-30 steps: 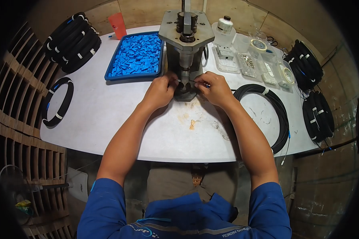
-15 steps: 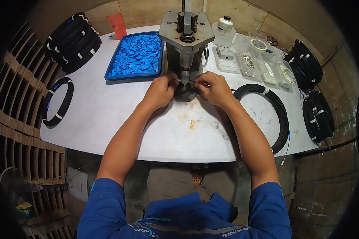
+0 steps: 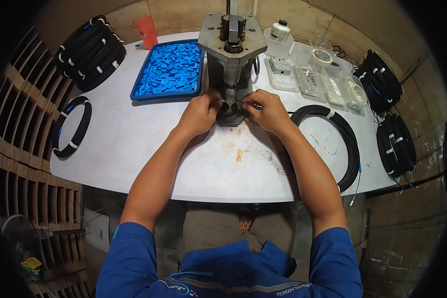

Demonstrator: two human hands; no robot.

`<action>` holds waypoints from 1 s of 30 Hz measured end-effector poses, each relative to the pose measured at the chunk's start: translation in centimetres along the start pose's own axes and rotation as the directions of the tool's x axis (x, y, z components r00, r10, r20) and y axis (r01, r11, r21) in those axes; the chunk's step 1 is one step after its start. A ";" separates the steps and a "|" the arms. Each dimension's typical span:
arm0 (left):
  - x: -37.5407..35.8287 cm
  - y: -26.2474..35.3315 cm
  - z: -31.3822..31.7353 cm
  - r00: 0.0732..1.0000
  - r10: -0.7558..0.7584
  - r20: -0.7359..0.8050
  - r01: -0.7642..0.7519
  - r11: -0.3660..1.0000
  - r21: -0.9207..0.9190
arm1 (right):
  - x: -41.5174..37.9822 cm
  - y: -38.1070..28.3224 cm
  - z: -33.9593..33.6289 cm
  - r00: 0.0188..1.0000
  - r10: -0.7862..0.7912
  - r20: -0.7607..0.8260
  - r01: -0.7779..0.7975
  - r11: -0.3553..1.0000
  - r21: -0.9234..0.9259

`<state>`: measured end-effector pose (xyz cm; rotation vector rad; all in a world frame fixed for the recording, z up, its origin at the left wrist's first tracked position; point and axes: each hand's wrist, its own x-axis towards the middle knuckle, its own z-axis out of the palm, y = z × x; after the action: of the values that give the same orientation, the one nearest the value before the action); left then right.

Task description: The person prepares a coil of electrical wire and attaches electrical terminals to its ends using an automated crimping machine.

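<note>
A metal press [image 3: 232, 39] stands at the middle back of the table, its ram coming down onto a small base block [image 3: 231, 120]. To the left of the ram, my left hand [image 3: 199, 114] is closed in a pinch on a tiny pale end, too small to name. On the opposite side my right hand [image 3: 267, 110] pinches a thin black cable, its tip pointing at the ram, with a bit of blue showing by the fingers. Behind this hand lies a coil of black cable [image 3: 353, 149] on the table.
At the back left sits a blue tray [image 3: 132, 94] heaped with small blue parts, beside a red cup [image 3: 145, 32]. Clear boxes [image 3: 310, 82], tape rolls [image 3: 322, 56] and a white bottle [image 3: 280, 31] stand back right. Bundled black coils [image 3: 91, 53] flank the table.
Both hands stay in the same place at the press. At the lower left, only the fan's appearance differs slightly.
</note>
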<state>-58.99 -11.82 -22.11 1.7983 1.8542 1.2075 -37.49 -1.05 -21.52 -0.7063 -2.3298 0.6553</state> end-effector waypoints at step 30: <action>0.0 -0.2 0.2 1.000 0.012 -0.020 -0.012 1.000 0.005 | 0.0 -0.2 0.0 1.000 0.023 0.005 -0.023 1.000 0.002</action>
<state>-58.97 -11.71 -22.40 1.8094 1.8609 1.2303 -37.54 -1.16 -21.38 -0.7327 -2.3281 0.6700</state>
